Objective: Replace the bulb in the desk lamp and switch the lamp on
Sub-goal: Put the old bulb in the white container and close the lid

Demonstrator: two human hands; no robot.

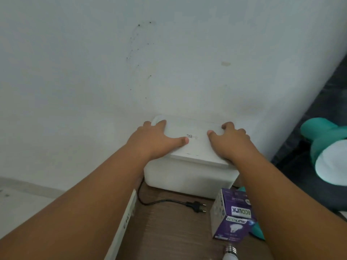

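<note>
Both hands, left (pixel 159 139) and right (pixel 231 141), lie flat on the box (pixel 189 166), gripping nothing; bulb (pixel 230 253) at 6 o'clock (right hand nearer).

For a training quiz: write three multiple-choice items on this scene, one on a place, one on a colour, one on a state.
1. Where are both hands?
A. on the white box lid
B. on the bulb
C. on the plug

2. What colour is the bulb carton?
A. red
B. purple
C. yellow

3. What state is the plug in?
A. in a socket
B. held in a hand
C. loose on the desk

Answers: 1 A, the palms lie flat on the white box lid; 2 B, purple printed sides; 3 C, prongs bare on the wood.
</note>
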